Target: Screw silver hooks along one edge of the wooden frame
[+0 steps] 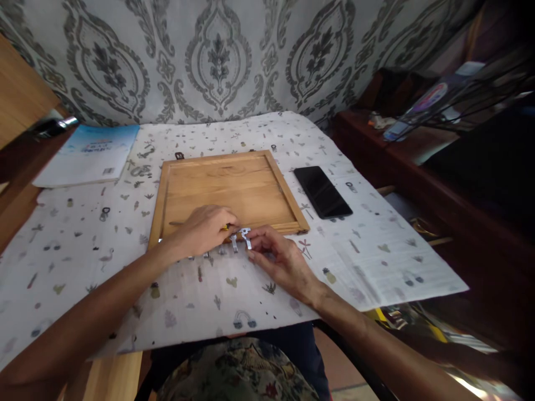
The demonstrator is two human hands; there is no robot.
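A framed wooden board (221, 184) lies flat on the cloth-covered table. Along its near edge runs a row of small silver metal hooks (234, 243), partly covered by my hands. My left hand (203, 229) rests over that edge with its fingers closed; a bit of yellow shows between them, but what it belongs to is hidden. Beside it, my right hand (284, 259) pinches the rightmost metal hook (247, 238) between thumb and fingers. A thin dark line (178, 223) shows on the board left of my left hand; I cannot tell what it is.
A black phone (323, 192) lies right of the board. At the back left is a blue and white booklet (90, 156). The patterned tablecloth (376, 245) covers the table, with a grey patterned curtain (217, 61) behind. A plastic bottle (432, 100) and cables stand on the right.
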